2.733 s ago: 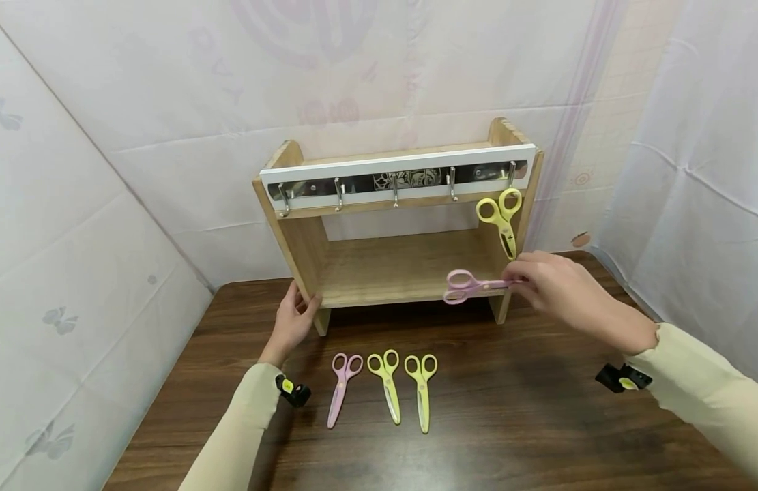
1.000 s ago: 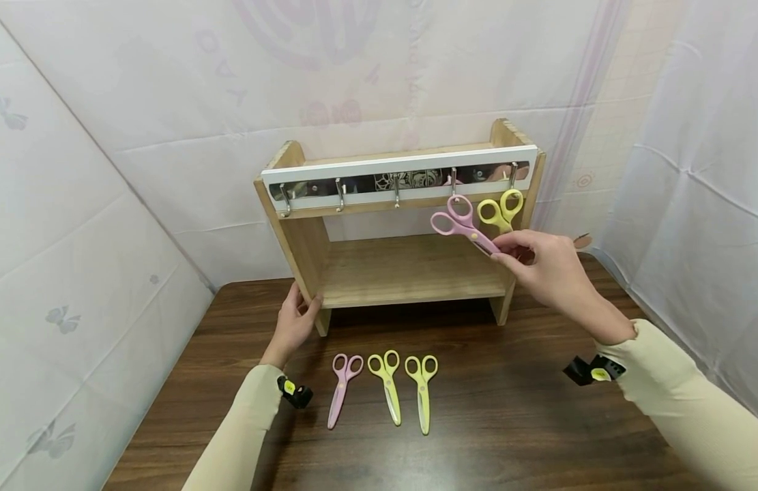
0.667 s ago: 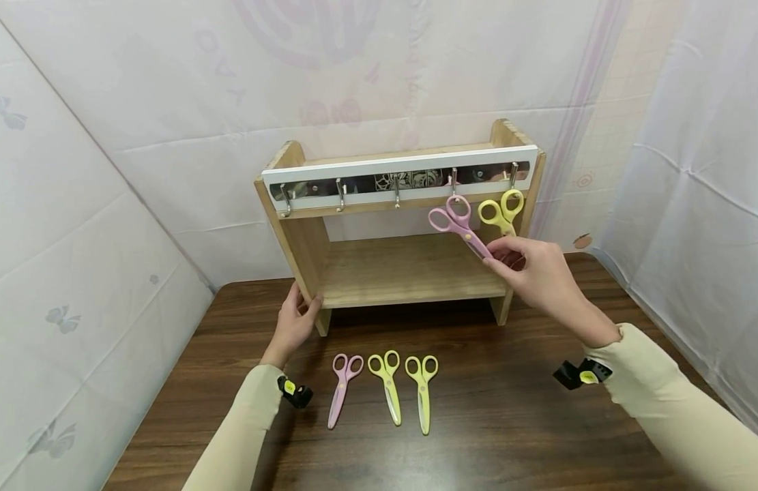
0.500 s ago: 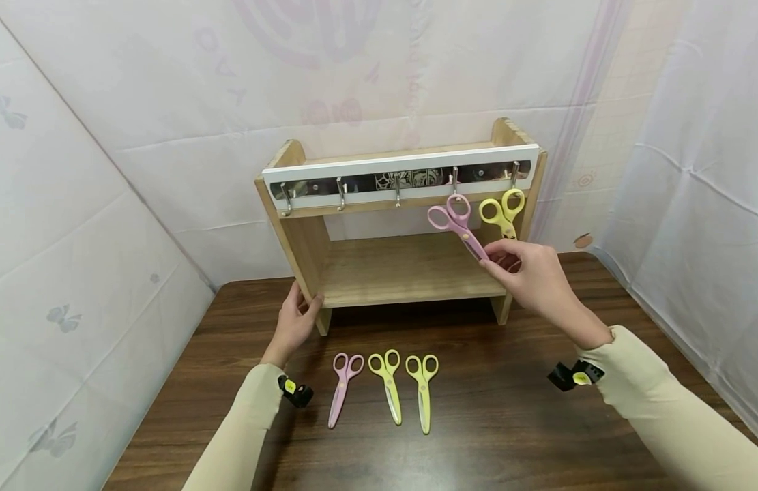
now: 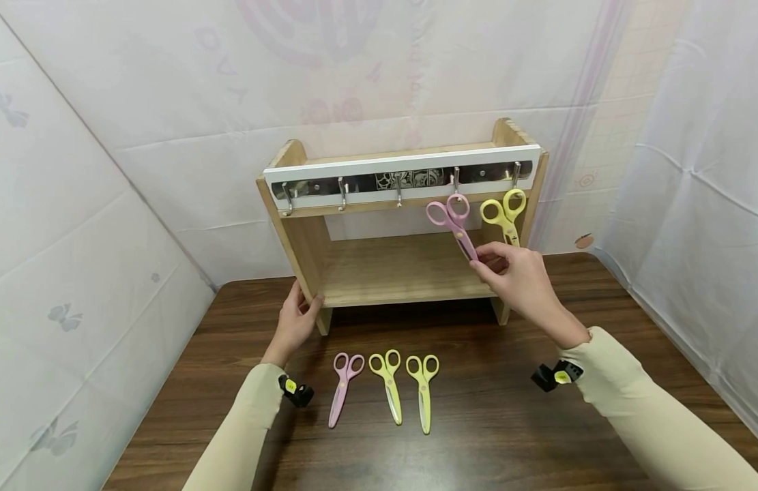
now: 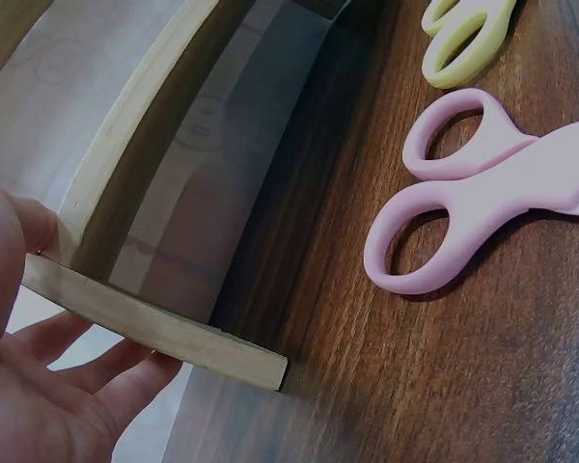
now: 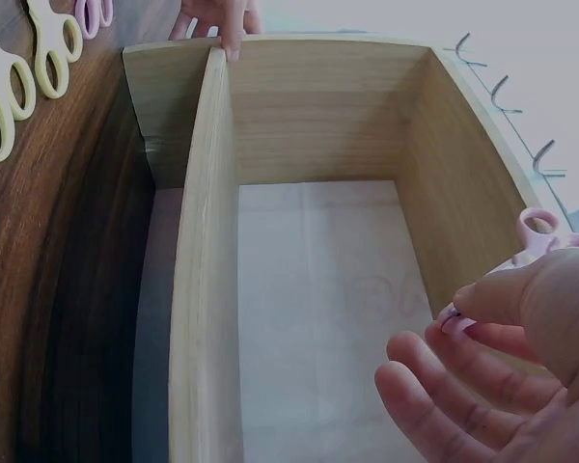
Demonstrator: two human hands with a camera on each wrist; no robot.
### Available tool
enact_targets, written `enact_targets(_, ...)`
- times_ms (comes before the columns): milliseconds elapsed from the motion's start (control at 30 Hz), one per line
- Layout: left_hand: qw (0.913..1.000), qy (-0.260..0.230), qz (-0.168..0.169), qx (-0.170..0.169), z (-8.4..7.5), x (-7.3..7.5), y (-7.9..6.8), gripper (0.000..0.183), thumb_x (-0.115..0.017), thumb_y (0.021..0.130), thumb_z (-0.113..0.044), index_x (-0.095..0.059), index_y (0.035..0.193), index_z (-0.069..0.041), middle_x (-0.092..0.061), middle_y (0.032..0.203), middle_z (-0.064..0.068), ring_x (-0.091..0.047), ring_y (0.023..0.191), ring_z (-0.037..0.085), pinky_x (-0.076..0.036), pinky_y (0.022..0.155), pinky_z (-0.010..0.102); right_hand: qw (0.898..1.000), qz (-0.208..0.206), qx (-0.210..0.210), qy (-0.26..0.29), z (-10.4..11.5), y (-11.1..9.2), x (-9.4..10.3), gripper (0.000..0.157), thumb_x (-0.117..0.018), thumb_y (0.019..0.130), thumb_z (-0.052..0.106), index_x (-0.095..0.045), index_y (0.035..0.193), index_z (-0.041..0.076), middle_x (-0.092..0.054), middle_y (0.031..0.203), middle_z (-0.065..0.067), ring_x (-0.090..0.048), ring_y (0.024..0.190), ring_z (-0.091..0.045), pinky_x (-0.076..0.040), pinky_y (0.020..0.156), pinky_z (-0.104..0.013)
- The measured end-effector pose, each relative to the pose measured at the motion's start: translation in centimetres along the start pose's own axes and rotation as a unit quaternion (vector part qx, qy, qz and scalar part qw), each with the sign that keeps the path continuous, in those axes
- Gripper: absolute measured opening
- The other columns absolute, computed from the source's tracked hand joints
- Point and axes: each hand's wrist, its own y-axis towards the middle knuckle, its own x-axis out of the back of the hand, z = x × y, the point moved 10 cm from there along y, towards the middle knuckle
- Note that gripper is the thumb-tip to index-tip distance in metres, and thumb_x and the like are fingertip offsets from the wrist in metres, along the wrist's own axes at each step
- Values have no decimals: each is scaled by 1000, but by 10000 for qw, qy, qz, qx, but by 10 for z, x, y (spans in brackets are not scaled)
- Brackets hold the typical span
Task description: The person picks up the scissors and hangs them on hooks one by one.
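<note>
My right hand (image 5: 518,281) pinches pink scissors (image 5: 457,225) by the blade end, between thumb and forefinger, with the loops upward. One loop lies at the tip of the fourth hook (image 5: 457,179) from the left; I cannot tell whether it is over the hook. Yellow scissors (image 5: 503,213) hang from the rightmost hook, just beyond this hand. My left hand (image 5: 295,326) grips the lower left side panel of the wooden shelf (image 5: 409,300); in the left wrist view its thumb and fingers (image 6: 125,381) lie on opposite sides of the wood.
On the dark wooden table (image 5: 489,436), in front of the shelf, lie another pair of pink scissors (image 5: 340,392) and two yellow pairs, one in the middle (image 5: 387,389) and one at the right (image 5: 423,395). A white hook rail (image 5: 354,167) spans the shelf's upper front.
My right hand has raised the pink scissors from near the lower board to the hook rail, then shifted left, tilting them more upright. The left hand keeps its place on the side panel.
</note>
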Motion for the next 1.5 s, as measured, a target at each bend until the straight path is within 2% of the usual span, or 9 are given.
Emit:
enact_targets(567,9999,-93,-65,-110,-1,1,2,57,-54,106,-7,-30,158,-2,-45,150,33,-53,131,47,-50,100,59,9999,98,-115,24,-6,2,-8,7,-77,93,11,-78,99,8,-76,82,-4,-70,66,-18,-48,54,-20)
enact_targets(967,10000,-42,-70,-31,1,1,0,58,-54,106,-8,-30,159,-3,-45,150,32,-51,133,46,-49,101,59,9995,200,-230,52,-9,5,-16,12,-78,93,16,-76,99,7,-78,91,-6,-72,69,-21,-51,56,-22)
enact_targets(1300,9999,-52,-94,-60,-1,1,1,58,-54,106,-7,-30,158,-2,-44,151,31,-50,135,45,-48,103,58,9991,266,-343,-19,-12,4,-18,9,-78,93,17,-74,93,8,-74,78,-3,-68,66,-18,-50,56,-28)
enact_targets(1400,9999,-15,-98,-89,1,1,2,58,-53,106,-6,-30,158,-1,-44,152,31,-48,137,44,-47,104,58,9992,254,-312,-4,-13,5,-18,9,-78,93,16,-74,93,8,-74,78,-3,-68,65,-19,-50,56,-28)
enact_targets(1500,9998,-82,-135,-117,14,0,8,58,-54,106,-8,-30,159,-2,-43,152,31,-47,137,44,-46,105,60,9993,246,-292,4,-13,5,-19,8,-78,93,15,-74,93,8,-74,78,-3,-68,65,-18,-50,56,-28)
